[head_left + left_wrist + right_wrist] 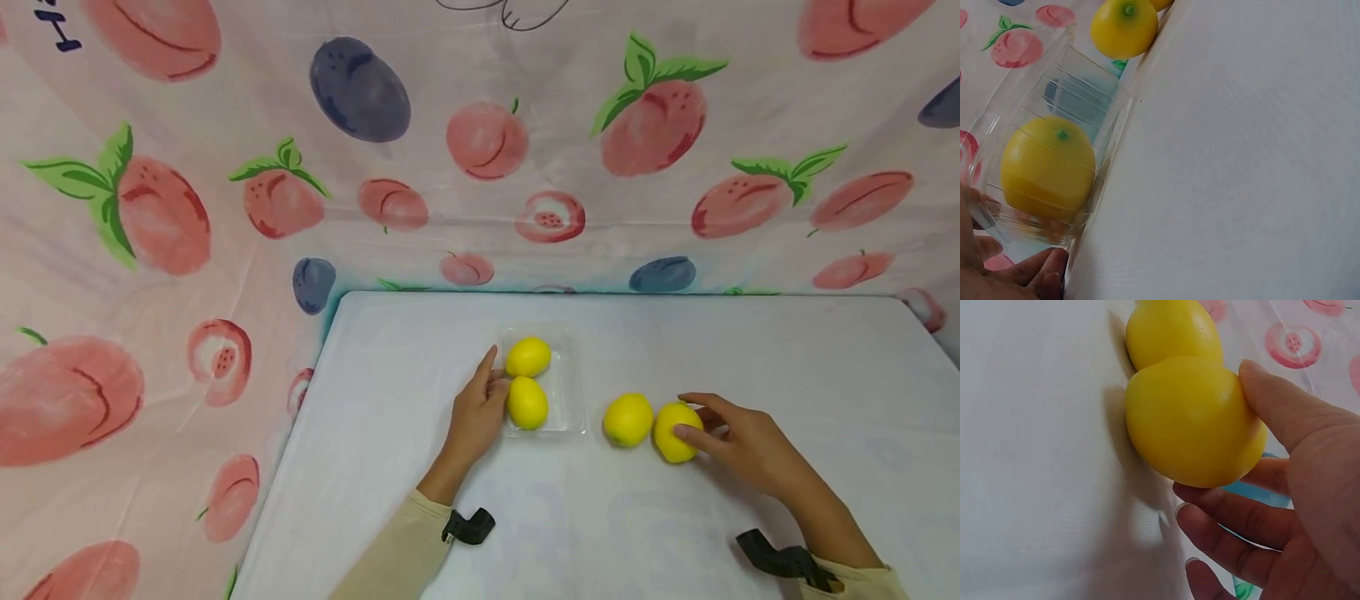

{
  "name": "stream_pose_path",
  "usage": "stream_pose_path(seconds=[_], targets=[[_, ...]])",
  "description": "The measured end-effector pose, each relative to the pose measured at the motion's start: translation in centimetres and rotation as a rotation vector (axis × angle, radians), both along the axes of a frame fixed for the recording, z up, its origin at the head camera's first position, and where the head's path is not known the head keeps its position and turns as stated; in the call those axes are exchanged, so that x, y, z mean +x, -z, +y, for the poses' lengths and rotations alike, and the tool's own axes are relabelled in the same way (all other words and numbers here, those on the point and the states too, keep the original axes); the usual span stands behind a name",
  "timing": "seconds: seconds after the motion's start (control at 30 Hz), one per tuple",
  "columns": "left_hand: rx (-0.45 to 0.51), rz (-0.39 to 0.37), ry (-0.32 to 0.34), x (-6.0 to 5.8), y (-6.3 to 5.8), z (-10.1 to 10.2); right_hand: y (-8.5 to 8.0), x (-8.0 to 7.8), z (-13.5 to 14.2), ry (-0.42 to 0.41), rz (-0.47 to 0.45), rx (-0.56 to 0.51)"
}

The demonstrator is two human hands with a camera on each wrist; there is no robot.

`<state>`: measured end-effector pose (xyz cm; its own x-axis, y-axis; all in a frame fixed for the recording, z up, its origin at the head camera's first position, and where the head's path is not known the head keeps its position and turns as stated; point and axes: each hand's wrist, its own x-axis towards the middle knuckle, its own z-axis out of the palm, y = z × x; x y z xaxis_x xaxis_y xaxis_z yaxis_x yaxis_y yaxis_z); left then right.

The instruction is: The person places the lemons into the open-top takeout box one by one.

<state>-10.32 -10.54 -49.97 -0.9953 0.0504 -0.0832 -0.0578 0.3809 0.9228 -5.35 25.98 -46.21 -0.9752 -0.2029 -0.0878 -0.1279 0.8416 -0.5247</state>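
Note:
My right hand (738, 437) grips a yellow lemon (666, 442), thumb on the near side and fingers round the far side. In the right wrist view this lemon (1191, 425) overlaps a second lemon (1175, 331), which lies just left of it on the table in the head view. My left hand (480, 412) rests against the left side of a clear plastic tray (566, 408), with its index finger stretched along the edge. Two more lemons sit in the tray, a far one (528, 357) and a near one (527, 404). The left wrist view shows fingertips (1050, 281) low by the tray wall.
The white table (660, 533) ends at a far edge against a hanging cloth (420, 167) printed with peaches and other fruit. More of this cloth hangs along the left side. Black wrist mounts (471, 527) sit on both forearms.

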Motion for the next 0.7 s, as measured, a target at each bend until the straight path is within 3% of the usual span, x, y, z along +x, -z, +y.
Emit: stream_pose_path(seconds=[0.7], targets=[[0.004, -0.010, -0.002, -0.17, 0.02, 0.19, -0.11, -0.52, -0.02, 0.043, 0.144, -0.005]])
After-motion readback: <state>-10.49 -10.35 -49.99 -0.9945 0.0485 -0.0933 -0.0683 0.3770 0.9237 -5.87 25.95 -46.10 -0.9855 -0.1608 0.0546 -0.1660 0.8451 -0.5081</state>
